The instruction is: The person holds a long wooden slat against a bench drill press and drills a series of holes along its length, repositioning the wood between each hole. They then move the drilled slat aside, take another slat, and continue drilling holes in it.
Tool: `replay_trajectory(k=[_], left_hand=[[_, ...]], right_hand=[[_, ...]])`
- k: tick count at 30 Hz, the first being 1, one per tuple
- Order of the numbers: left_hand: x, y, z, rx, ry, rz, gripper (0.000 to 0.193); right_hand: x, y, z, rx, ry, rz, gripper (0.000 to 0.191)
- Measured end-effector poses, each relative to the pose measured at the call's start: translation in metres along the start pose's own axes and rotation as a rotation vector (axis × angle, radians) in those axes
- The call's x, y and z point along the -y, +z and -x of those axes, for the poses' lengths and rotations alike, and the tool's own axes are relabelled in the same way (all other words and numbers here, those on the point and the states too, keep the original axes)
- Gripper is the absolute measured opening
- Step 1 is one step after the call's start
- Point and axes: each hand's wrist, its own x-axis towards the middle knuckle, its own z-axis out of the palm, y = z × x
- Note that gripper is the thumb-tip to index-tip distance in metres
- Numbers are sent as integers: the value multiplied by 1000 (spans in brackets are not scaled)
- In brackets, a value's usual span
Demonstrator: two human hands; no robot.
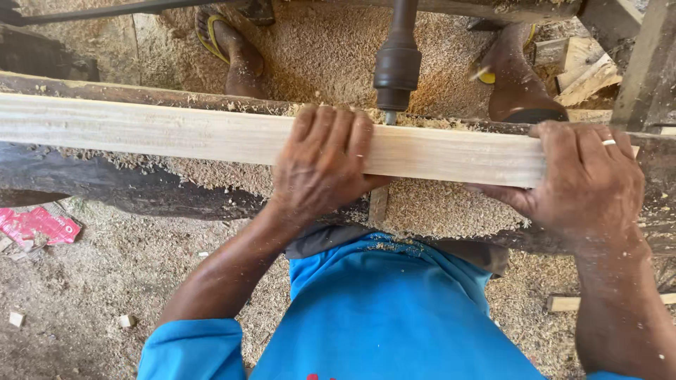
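Both hands clamped on a pale wood strip (pixel 211 137) lying across a dark, sawdust-covered bench (pixel 141 200). Left hand (pixel 320 165) is pressed flat on top w/ fingers curled over the far edge, right hand (pixel 584 179) grips the strip's end. Drill chuck + bit (pixel 396 70) sits right behind the left fingers, tip at the strip's far edge. Someone else's feet in yellow flip-flops (pixel 229 46) are opposite, offcuts (pixel 581 70) piled nearby.

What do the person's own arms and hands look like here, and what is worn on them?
Both arms are bare below short bright-blue sleeves. The left hand wears nothing. The right hand has a plain silver ring on one finger. Fine sawdust flecks both forearms.
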Motion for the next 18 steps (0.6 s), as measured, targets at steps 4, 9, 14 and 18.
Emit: replay_trajectory(k=[4, 9, 14, 18], left_hand=[[1, 1, 14, 57, -5, 98, 91], [52, -21, 29, -18, 14, -59, 94], [84, -35, 49, -9, -16, -20, 88], [71, -24, 42, 28, -44, -9, 95]], right_hand=[[8, 11, 7, 20, 15, 101, 90], [51, 11, -40, -65, -33, 88, 86], [76, 12, -58, -70, -25, -17, 83], [58, 15, -47, -93, -51, -50, 82]])
